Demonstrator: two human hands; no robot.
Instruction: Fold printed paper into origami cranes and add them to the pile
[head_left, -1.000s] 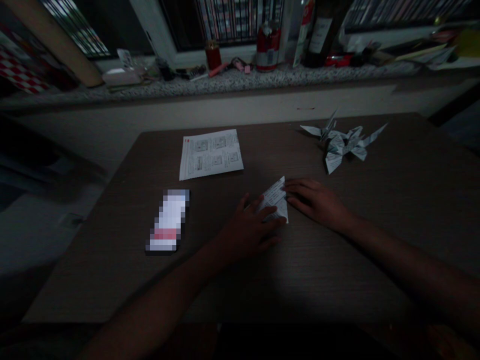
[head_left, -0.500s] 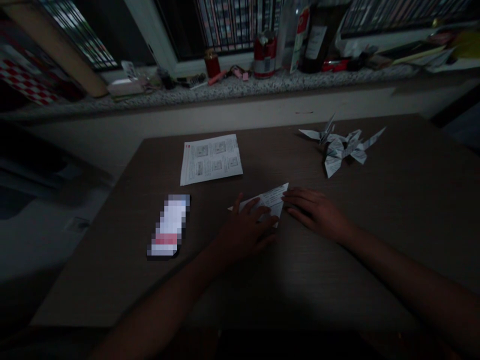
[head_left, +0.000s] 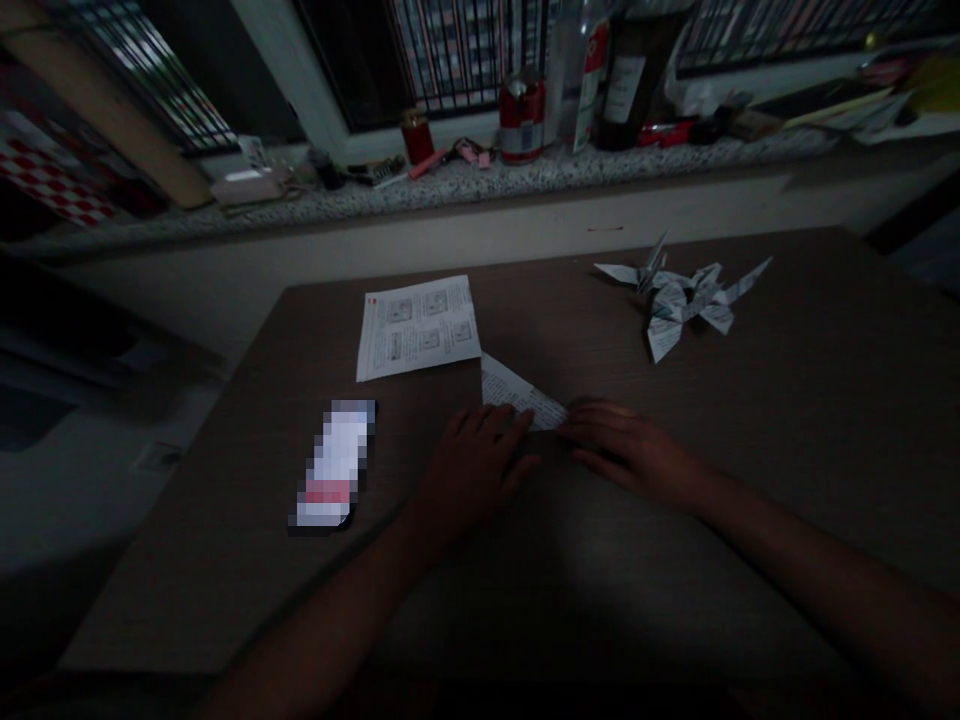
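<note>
A folded triangle of printed paper [head_left: 514, 392] lies flat on the dark wooden table [head_left: 750, 420]. My left hand [head_left: 472, 470] rests on its near left edge with the fingers stretched flat over it. My right hand [head_left: 622, 452] lies beside it on the right, fingertips touching the paper's right corner, fingers also flat. Both hands press the paper down rather than grip it.
A printed instruction sheet [head_left: 416, 325] lies behind the fold. Finished paper cranes [head_left: 679, 295] sit at the back right. A blurred-out phone-shaped item [head_left: 334, 462] lies to the left. Cans [head_left: 521, 115], bottles and clutter line the granite sill [head_left: 465, 180] behind.
The folded paper has been turned on the table, so its point now faces back left. Both hands shifted slightly toward me and to the paper's near edge.
</note>
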